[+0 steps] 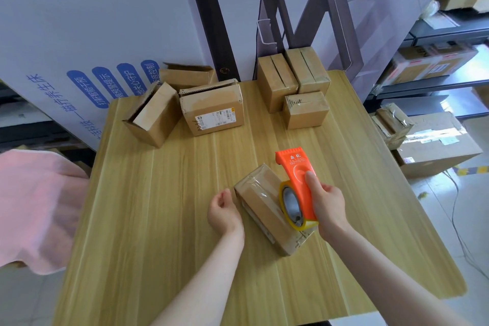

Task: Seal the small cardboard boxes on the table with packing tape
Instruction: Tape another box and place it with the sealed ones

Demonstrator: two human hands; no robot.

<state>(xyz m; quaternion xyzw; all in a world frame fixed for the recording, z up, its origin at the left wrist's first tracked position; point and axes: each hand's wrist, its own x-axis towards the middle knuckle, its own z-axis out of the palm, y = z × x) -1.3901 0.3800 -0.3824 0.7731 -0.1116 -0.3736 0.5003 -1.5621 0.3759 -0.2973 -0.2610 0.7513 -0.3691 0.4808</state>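
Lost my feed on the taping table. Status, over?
Right hand grips orange tape dispenser, set on near box. Left hand open beside that box, contact unclear. Nothing in the way; other boxes along far edge.

Bright daylight, soft focus, warped edges

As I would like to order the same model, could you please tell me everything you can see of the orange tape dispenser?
The tape dispenser is bright orange plastic, flat-sided, with printed lettering near its far end. It carries a roll of clear yellowish packing tape on a grey hub. The right hand grips it, thumb on top, with the roll against the small cardboard box.
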